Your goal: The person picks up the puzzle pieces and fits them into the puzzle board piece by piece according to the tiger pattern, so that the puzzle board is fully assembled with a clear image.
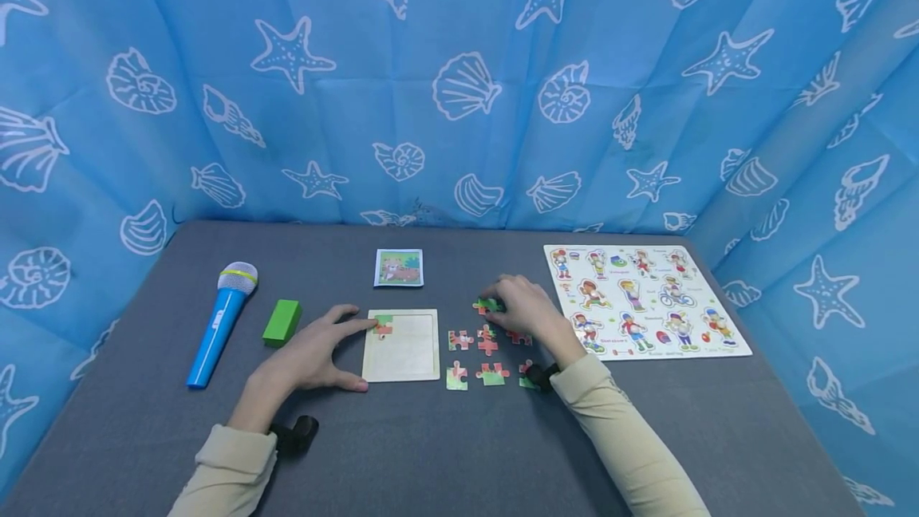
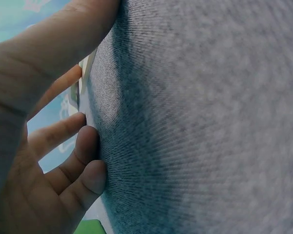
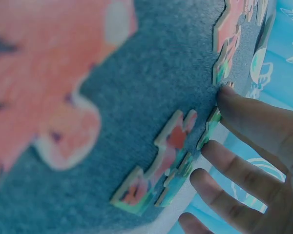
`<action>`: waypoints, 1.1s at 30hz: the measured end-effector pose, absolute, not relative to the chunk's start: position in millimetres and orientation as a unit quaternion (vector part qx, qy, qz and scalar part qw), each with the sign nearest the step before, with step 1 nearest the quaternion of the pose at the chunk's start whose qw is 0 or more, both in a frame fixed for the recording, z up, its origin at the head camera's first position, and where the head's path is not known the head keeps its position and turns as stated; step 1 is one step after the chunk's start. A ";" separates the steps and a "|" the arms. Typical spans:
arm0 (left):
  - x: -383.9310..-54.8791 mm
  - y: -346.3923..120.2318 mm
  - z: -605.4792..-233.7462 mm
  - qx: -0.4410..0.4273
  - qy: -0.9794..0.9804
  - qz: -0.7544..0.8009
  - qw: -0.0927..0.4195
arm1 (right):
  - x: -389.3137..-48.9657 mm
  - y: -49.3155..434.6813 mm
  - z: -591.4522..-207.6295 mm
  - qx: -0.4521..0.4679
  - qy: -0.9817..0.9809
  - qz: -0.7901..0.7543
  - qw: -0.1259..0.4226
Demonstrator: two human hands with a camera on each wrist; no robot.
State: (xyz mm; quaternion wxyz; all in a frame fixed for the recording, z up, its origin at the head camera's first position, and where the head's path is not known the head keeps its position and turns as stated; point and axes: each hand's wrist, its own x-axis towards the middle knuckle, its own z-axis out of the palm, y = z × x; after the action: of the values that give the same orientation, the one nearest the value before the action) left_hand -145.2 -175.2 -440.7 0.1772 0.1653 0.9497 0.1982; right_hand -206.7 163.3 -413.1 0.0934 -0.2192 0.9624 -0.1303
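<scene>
Before me, the grey table bears a blue microphone, a green block, a square wooden tray, a picture card beyond it, loose jigsaw pieces and a white illustrated board.

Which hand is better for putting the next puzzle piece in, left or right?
Probably the right hand. Its fingertips are at the farthest loose piece, right of the tray. The left hand is on the tray's left side, away from the loose pieces.
</scene>
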 end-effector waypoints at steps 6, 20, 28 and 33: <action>-143.0 -174.0 -439.1 0.169 0.951 0.200 0.166 | -205.4 159.2 -414.2 -0.221 0.963 -0.130 0.084; -143.0 -172.2 -438.0 0.164 0.951 0.199 0.168 | -204.3 153.1 -416.4 -0.202 0.968 -0.130 0.074; -143.7 -172.5 -439.7 0.165 0.953 0.196 0.164 | -203.1 151.6 -416.0 -0.199 0.968 -0.134 0.073; -144.4 -172.2 -440.7 0.163 0.953 0.194 0.164 | -202.1 151.9 -415.6 -0.198 0.967 -0.145 0.073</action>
State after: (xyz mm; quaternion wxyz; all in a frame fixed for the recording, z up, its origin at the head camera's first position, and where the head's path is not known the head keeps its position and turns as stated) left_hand -144.4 -172.2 -440.7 0.1638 0.1629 0.9533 0.1943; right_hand -202.1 151.9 -415.6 0.0727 -0.1981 0.9667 -0.1446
